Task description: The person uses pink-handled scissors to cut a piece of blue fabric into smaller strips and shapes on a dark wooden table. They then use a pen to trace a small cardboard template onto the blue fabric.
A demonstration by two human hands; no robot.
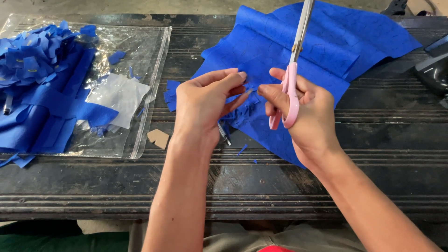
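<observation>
My right hand [303,109] holds pink-handled scissors [293,70], blades pointing up and away, while its thumb and forefinger pinch a small blue felt piece [249,88]. My left hand [205,100] pinches the same small piece from the left, fingertips nearly touching the right hand's. Both hands hover over a large blue felt sheet [326,42] spread on the dark wooden bench [280,182]. A pen [224,134] lies partly hidden under my left hand.
A clear plastic bag [149,60] at the left carries a heap of cut blue felt pieces [37,70] and a white scrap [119,95]. A small cardboard bit [158,138] lies beside it. A dark object [434,70] sits at the right edge.
</observation>
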